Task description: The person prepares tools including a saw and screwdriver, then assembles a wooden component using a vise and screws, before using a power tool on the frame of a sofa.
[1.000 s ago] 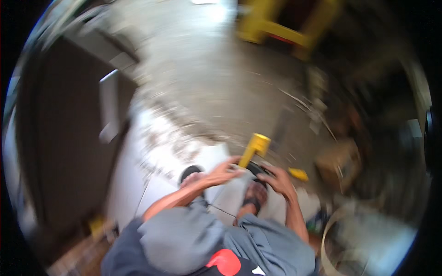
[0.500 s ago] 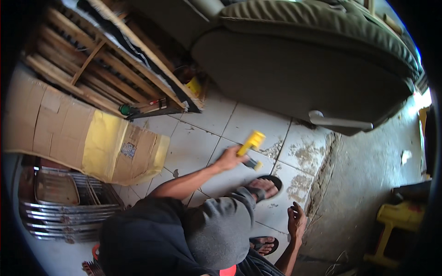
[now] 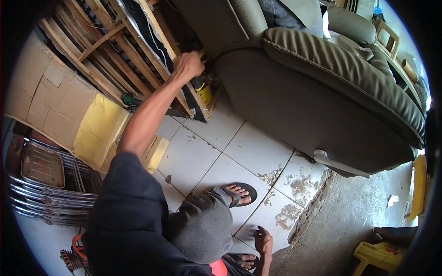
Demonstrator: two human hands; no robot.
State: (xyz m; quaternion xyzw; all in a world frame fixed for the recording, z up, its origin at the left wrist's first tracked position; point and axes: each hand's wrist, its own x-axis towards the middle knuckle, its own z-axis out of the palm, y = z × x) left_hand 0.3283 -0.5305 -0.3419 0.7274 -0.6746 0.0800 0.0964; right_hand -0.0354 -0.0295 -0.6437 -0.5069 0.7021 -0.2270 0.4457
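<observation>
My left hand point(image 3: 188, 67) is stretched far forward, closed, beside the upright wooden frame and the sofa's dark side. Its fingers wrap around a yellow-and-dark hand tool point(image 3: 202, 56); most of that tool is hidden by the hand. Just below it, a yellow container point(image 3: 205, 94) stands at the foot of the frame. My right hand point(image 3: 264, 240) hangs low near my sandalled foot, holding nothing, with its fingers loosely bent and apart.
A dark upholstered sofa point(image 3: 294, 106) lies ahead and to the right. Wooden slatted frame point(image 3: 103, 43), cardboard point(image 3: 60, 92) and stacked metal chair frames point(image 3: 50, 200) crowd the left. A broken tile edge point(image 3: 313, 202) meets rough concrete, with a yellow stool point(image 3: 380, 255) at lower right.
My left hand has swung forward and left with the yellow tool, from over the tiles to the wooden frame. My right hand has shifted left and lower. The view has moved too.
</observation>
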